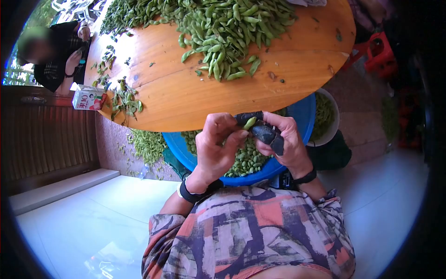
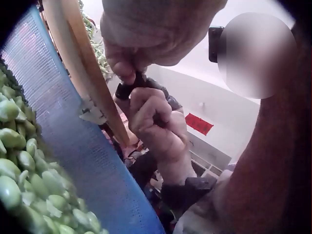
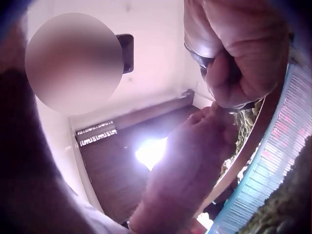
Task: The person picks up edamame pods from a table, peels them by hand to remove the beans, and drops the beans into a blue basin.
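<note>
Head view: we hold pod (image 1: 250, 123) above blue tub (image 1: 304, 116), left hand (image 1: 216, 151) pinching near end, right hand (image 1: 287, 142) closed on it with thumb and finger in black wraps (image 1: 265, 134), probably guarding skin; tub likely sits beneath hands to catch beans (image 1: 251, 160).

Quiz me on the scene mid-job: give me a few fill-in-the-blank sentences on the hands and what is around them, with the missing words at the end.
1. The pod between the left hand and the right hand is ____ in colour.
2. Dark coverings wrap fingers of the person's ____ hand.
3. The tub of shelled beans below the hands is coloured ____.
4. The carton is on the ____ side of the head picture.

Missing words: green; right; blue; left.
</note>
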The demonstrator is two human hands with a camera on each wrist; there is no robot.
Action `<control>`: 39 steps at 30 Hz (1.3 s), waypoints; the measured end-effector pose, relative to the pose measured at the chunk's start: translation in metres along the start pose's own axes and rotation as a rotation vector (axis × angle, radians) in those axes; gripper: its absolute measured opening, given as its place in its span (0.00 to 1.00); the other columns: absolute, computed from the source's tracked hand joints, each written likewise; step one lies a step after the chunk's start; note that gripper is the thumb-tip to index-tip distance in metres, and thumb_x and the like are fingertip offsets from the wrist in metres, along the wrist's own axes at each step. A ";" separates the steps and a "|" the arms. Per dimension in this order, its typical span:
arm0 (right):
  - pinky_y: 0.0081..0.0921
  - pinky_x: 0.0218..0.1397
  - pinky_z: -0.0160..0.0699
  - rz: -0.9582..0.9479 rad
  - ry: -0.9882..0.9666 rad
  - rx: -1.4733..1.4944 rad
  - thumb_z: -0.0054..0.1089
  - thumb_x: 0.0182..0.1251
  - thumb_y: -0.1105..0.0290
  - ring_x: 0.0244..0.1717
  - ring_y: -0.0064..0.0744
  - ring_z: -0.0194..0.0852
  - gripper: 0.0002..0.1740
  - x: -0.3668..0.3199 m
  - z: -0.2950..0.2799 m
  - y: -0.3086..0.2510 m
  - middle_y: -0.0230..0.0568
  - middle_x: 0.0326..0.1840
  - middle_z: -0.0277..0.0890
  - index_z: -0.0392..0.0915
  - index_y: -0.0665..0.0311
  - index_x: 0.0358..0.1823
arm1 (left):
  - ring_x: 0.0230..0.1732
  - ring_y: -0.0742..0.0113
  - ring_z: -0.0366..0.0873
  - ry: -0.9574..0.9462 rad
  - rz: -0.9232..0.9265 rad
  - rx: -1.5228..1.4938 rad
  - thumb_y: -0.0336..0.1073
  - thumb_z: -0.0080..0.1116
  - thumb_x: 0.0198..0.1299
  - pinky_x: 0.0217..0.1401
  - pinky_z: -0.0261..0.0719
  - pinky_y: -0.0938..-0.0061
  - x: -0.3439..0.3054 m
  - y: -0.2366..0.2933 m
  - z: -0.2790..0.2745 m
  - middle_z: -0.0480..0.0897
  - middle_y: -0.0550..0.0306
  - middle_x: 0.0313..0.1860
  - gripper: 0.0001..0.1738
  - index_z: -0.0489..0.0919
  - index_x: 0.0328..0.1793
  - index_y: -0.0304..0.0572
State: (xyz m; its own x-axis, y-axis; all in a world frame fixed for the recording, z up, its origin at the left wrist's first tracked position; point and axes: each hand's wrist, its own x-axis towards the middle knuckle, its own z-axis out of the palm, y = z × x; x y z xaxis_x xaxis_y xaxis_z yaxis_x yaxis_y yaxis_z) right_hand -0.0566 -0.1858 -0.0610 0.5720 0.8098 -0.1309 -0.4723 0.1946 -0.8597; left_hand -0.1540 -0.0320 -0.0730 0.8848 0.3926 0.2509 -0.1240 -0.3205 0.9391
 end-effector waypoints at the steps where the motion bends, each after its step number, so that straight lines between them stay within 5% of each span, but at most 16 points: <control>1: 0.11 0.20 0.56 -0.026 0.008 -0.067 0.48 0.73 0.64 0.19 0.11 0.60 0.16 -0.002 -0.001 0.000 0.22 0.19 0.62 0.76 0.70 0.51 | 0.24 0.66 0.81 -0.072 -0.148 -0.394 0.21 0.59 0.62 0.25 0.77 0.78 0.000 -0.001 -0.003 0.82 0.49 0.34 0.17 0.67 0.54 0.36; 2: 0.11 0.20 0.56 -0.027 0.010 -0.065 0.48 0.73 0.64 0.19 0.11 0.60 0.16 -0.002 -0.002 0.000 0.22 0.19 0.62 0.76 0.70 0.51 | 0.22 0.65 0.80 -0.143 -0.295 -0.788 0.22 0.59 0.62 0.22 0.75 0.79 0.001 -0.002 -0.005 0.83 0.49 0.35 0.20 0.64 0.57 0.37; 3: 0.11 0.20 0.56 0.044 -0.045 0.078 0.47 0.73 0.65 0.18 0.10 0.60 0.16 -0.003 -0.004 -0.001 0.22 0.18 0.62 0.76 0.70 0.51 | 0.22 0.65 0.80 -0.147 -0.298 -0.787 0.22 0.59 0.62 0.22 0.75 0.79 0.003 0.000 -0.007 0.83 0.49 0.35 0.20 0.64 0.57 0.37; 5: 0.11 0.20 0.56 0.114 -0.097 0.221 0.45 0.74 0.65 0.18 0.10 0.60 0.17 -0.005 -0.008 -0.002 0.22 0.18 0.62 0.76 0.71 0.50 | 0.20 0.67 0.77 -0.329 -0.596 -1.247 0.24 0.58 0.64 0.19 0.70 0.81 0.007 0.006 -0.010 0.82 0.50 0.37 0.23 0.61 0.60 0.40; 7: 0.19 0.23 0.62 0.156 -0.117 0.213 0.50 0.70 0.70 0.19 0.19 0.66 0.13 -0.007 -0.012 -0.005 0.31 0.19 0.67 0.77 0.71 0.48 | 0.22 0.70 0.76 -0.350 -0.623 -1.246 0.25 0.58 0.65 0.22 0.72 0.81 0.009 0.012 -0.009 0.81 0.52 0.36 0.22 0.62 0.60 0.39; 8: 0.19 0.23 0.62 0.157 -0.119 0.214 0.50 0.70 0.70 0.19 0.19 0.66 0.13 -0.007 -0.009 -0.007 0.31 0.19 0.67 0.77 0.71 0.48 | 0.21 0.73 0.75 -0.353 -0.564 -0.971 0.29 0.62 0.63 0.23 0.71 0.82 0.010 0.016 -0.009 0.80 0.53 0.33 0.25 0.63 0.61 0.37; 10: 0.28 0.29 0.68 -0.354 0.005 -0.823 0.56 0.60 0.78 0.24 0.37 0.72 0.11 -0.008 0.001 -0.016 0.43 0.25 0.70 0.77 0.70 0.44 | 0.24 0.77 0.74 -0.350 -0.355 -0.607 0.34 0.66 0.61 0.27 0.73 0.82 0.009 0.011 -0.002 0.78 0.58 0.29 0.26 0.68 0.62 0.36; 11: 0.34 0.35 0.70 -0.255 0.002 -0.901 0.59 0.51 0.83 0.32 0.50 0.72 0.14 -0.013 0.002 -0.018 0.50 0.31 0.70 0.77 0.71 0.42 | 0.24 0.77 0.74 -0.348 -0.351 -0.607 0.34 0.66 0.61 0.27 0.73 0.82 0.011 0.012 -0.004 0.78 0.58 0.29 0.26 0.68 0.62 0.36; 13: 0.33 0.35 0.70 -0.305 0.067 -0.913 0.57 0.49 0.84 0.32 0.51 0.72 0.13 -0.014 0.009 -0.020 0.50 0.30 0.69 0.75 0.72 0.39 | 0.25 0.78 0.75 -0.420 -0.231 -0.023 0.33 0.65 0.62 0.28 0.74 0.81 0.014 0.017 -0.008 0.79 0.58 0.27 0.19 0.72 0.56 0.34; 17: 0.34 0.35 0.70 -0.298 0.099 -0.926 0.56 0.48 0.85 0.32 0.51 0.72 0.13 -0.015 0.008 -0.021 0.50 0.30 0.69 0.75 0.72 0.39 | 0.24 0.76 0.76 -0.372 -0.022 0.078 0.32 0.53 0.71 0.27 0.75 0.80 0.009 0.020 -0.010 0.80 0.57 0.25 0.17 0.73 0.63 0.34; 18: 0.35 0.35 0.71 -0.295 0.109 -0.916 0.56 0.48 0.85 0.32 0.52 0.72 0.14 -0.015 0.010 -0.021 0.50 0.30 0.68 0.75 0.72 0.39 | 0.24 0.73 0.73 -0.445 -0.254 -0.086 0.32 0.53 0.70 0.29 0.75 0.76 0.011 0.025 -0.015 0.79 0.54 0.25 0.20 0.71 0.66 0.33; 19: 0.36 0.35 0.71 -0.292 0.118 -0.905 0.56 0.48 0.86 0.32 0.53 0.72 0.14 -0.015 0.012 -0.021 0.50 0.30 0.68 0.75 0.72 0.40 | 0.24 0.73 0.73 -0.443 -0.253 -0.085 0.32 0.53 0.70 0.29 0.75 0.76 0.011 0.025 -0.014 0.79 0.54 0.25 0.20 0.71 0.66 0.33; 21: 0.37 0.35 0.72 -0.335 0.179 -0.965 0.56 0.47 0.86 0.33 0.54 0.72 0.16 -0.014 0.017 -0.011 0.50 0.31 0.67 0.76 0.72 0.42 | 0.26 0.76 0.73 -0.387 -0.528 -0.560 0.33 0.41 0.76 0.31 0.74 0.80 0.011 0.023 -0.010 0.78 0.60 0.29 0.18 0.71 0.66 0.33; 29: 0.43 0.36 0.71 -0.554 0.301 -1.172 0.56 0.36 0.86 0.36 0.57 0.69 0.26 -0.018 0.032 0.019 0.53 0.38 0.62 0.71 0.72 0.45 | 0.25 0.83 0.69 -0.108 -0.556 -0.705 0.28 0.37 0.67 0.29 0.67 0.86 -0.005 0.020 0.009 0.79 0.63 0.35 0.21 0.75 0.61 0.32; 33: 0.41 0.34 0.72 -0.604 0.315 -1.159 0.57 0.40 0.86 0.33 0.55 0.69 0.23 -0.018 0.034 0.021 0.51 0.35 0.61 0.72 0.72 0.44 | 0.35 0.80 0.75 0.034 -0.560 -0.755 0.27 0.36 0.63 0.39 0.73 0.83 -0.010 0.020 0.023 0.81 0.58 0.46 0.23 0.75 0.62 0.29; 39: 0.39 0.33 0.72 -0.581 0.362 -1.072 0.59 0.51 0.83 0.32 0.54 0.71 0.14 -0.017 0.032 0.014 0.50 0.33 0.65 0.75 0.71 0.41 | 0.44 0.78 0.77 -0.021 -0.588 -0.875 0.27 0.38 0.67 0.47 0.76 0.82 -0.015 0.013 0.019 0.80 0.56 0.51 0.23 0.72 0.66 0.31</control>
State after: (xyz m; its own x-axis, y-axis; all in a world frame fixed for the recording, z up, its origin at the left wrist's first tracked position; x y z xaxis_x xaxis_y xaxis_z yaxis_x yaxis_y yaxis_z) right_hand -0.0945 -0.1797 -0.0546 0.7413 0.5265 0.4163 0.5884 -0.2115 -0.7804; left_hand -0.1599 -0.0583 -0.0690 0.9176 0.2666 -0.2950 0.0537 0.6522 0.7562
